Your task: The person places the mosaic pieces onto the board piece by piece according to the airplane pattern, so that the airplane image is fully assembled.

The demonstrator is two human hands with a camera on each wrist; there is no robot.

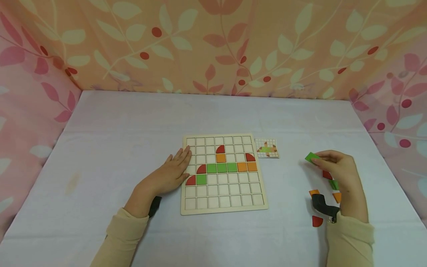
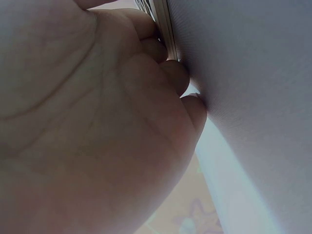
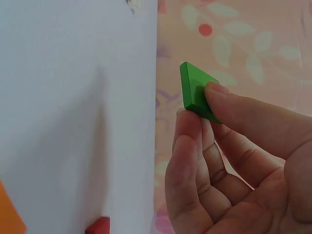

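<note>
My left hand (image 1: 166,175) rests with straight fingers on the left edge of a wooden grid board (image 1: 230,200). In the left wrist view its palm (image 2: 97,122) fills much of the picture, the fingertips by the board's edge. Several green and orange squares and red quarter-circles lie in the board's cells, including a row of green squares (image 1: 221,168). Off to the right, my right hand (image 1: 343,172) pinches a green square tile (image 3: 195,90) between thumb and fingers, raised above the white cloth.
A small pattern card (image 1: 267,149) lies beside the board's upper right corner. Loose pieces lie near the right wrist: a red one (image 1: 327,175), a green one (image 1: 334,184), orange ones (image 1: 337,197) and a red quarter-circle (image 1: 317,221). Flowered curtains (image 1: 213,48) surround the white-covered table (image 1: 133,115).
</note>
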